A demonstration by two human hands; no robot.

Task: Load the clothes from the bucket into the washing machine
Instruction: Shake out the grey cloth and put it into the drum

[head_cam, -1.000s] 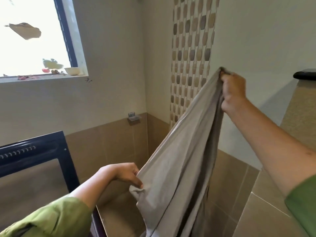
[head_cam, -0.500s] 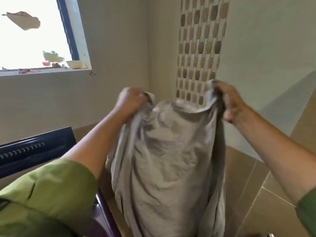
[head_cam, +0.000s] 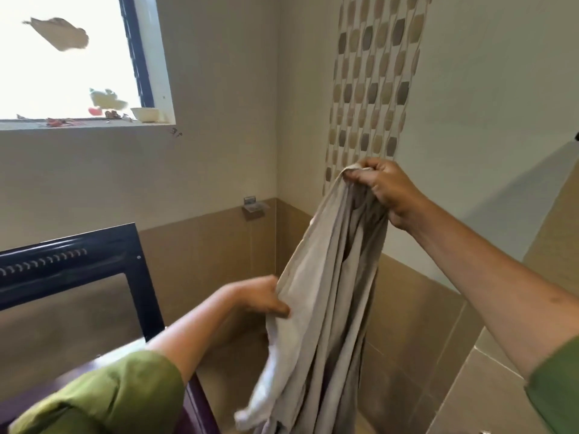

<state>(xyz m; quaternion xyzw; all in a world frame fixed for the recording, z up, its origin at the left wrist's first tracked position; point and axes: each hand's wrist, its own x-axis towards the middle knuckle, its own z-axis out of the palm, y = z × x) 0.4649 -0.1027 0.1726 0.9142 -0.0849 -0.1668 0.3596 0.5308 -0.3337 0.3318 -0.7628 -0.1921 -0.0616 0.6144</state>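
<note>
A long grey garment (head_cam: pixel 326 308) hangs in the air in front of me, its lower end dropping out of view at the bottom. My right hand (head_cam: pixel 385 189) grips its top end, raised high at centre right. My left hand (head_cam: pixel 263 296) pinches the cloth's left edge lower down, near the middle. The washing machine's raised dark lid (head_cam: pixel 78 270) stands at the left, and its purple rim (head_cam: pixel 200 405) shows under my left arm. The bucket and the drum are out of view.
Beige tiled walls meet in a corner behind the garment, with a small metal holder (head_cam: pixel 253 206) fixed on the wall. A window (head_cam: pixel 72 57) with small items on its sill (head_cam: pixel 87 124) is at the upper left. A tiled ledge (head_cam: pixel 488 386) lies at the lower right.
My left hand has dropped from beside my right hand to a lower grip on the cloth's edge. The garment, spread wide half a second ago, now hangs long and narrow.
</note>
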